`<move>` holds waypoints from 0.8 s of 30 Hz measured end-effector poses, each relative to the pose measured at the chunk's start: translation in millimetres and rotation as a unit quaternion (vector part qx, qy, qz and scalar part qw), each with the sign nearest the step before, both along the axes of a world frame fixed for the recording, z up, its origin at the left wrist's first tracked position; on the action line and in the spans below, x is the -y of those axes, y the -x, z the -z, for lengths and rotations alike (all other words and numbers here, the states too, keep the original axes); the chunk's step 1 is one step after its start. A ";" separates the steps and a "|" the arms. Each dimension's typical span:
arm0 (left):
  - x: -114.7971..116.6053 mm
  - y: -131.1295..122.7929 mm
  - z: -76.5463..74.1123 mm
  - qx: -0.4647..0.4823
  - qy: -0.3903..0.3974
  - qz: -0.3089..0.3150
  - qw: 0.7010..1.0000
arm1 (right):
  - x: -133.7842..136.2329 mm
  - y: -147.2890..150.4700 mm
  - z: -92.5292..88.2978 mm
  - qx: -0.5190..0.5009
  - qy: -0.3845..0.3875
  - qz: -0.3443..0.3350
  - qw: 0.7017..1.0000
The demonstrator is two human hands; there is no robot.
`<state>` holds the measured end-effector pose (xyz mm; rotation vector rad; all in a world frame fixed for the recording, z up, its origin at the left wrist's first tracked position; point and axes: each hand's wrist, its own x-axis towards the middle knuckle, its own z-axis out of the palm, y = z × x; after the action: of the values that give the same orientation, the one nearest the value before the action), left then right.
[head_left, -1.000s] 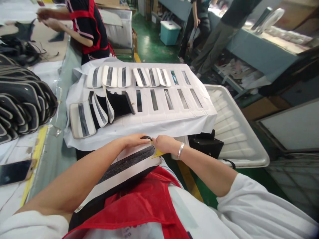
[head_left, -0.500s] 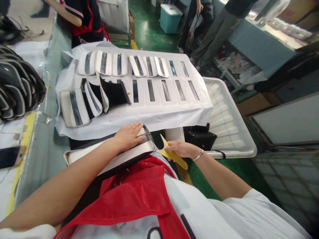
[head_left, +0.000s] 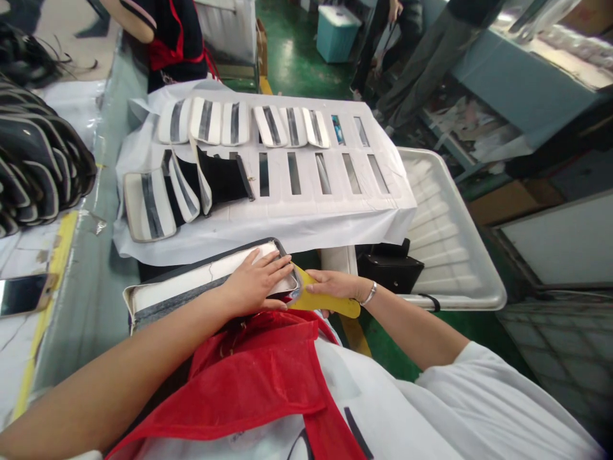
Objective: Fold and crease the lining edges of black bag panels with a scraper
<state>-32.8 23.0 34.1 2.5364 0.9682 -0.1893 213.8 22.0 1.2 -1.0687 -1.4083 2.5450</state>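
My left hand (head_left: pixel 261 281) lies flat on a bag piece (head_left: pixel 191 287), its fingers spread over the right end. The piece is long and black-edged, with a white and grey striped inner face, and rests in front of my red apron. In my right hand (head_left: pixel 335 285) is a flat yellow tool (head_left: pixel 342 305), gripped between thumb and fingers. The tool's left end meets the right edge of the bag piece; whether it goes inside the edge I cannot tell.
Ahead stands a white-covered board (head_left: pixel 287 211) with slots, bearing several white-and-grey striped panels (head_left: pixel 205 121). A white tub (head_left: pixel 445 223) holding a black bag (head_left: pixel 390 268) is at the right. Black pieces (head_left: pixel 38 160) and a phone (head_left: pixel 26 294) lie left. Other people stand behind.
The yellow tool has moved left to the bag piece's edge, its notched end now hidden. My left hand has shifted slightly right and down, and the piece has tilted to show more inner face.
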 end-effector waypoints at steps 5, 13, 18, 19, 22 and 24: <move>-7.2 3.1 8.3 -0.008 0.015 -0.012 1.000 | -4.2 -2.9 0.0 -0.009 0.008 -0.014 1.000; -6.1 4.3 18.5 0.000 0.006 -0.001 1.000 | -5.3 0.8 3.0 0.002 0.027 0.001 1.000; -4.8 7.3 20.5 0.000 0.008 0.002 1.000 | -4.9 4.3 6.2 -0.005 0.026 0.003 1.000; -5.4 8.6 19.9 0.002 0.010 0.005 1.000 | -4.7 4.8 5.7 -0.005 0.025 0.002 1.000; -5.9 11.3 15.3 0.002 0.009 0.007 1.000 | -4.2 6.1 3.2 0.005 0.016 0.000 1.000; -4.7 11.3 10.6 -0.001 -0.015 0.003 1.000 | -4.0 6.7 2.3 0.013 0.008 -0.002 1.000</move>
<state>-44.1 27.8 23.5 2.5673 0.9699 -0.1801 207.2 26.1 -1.1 -1.1060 -1.3997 2.5584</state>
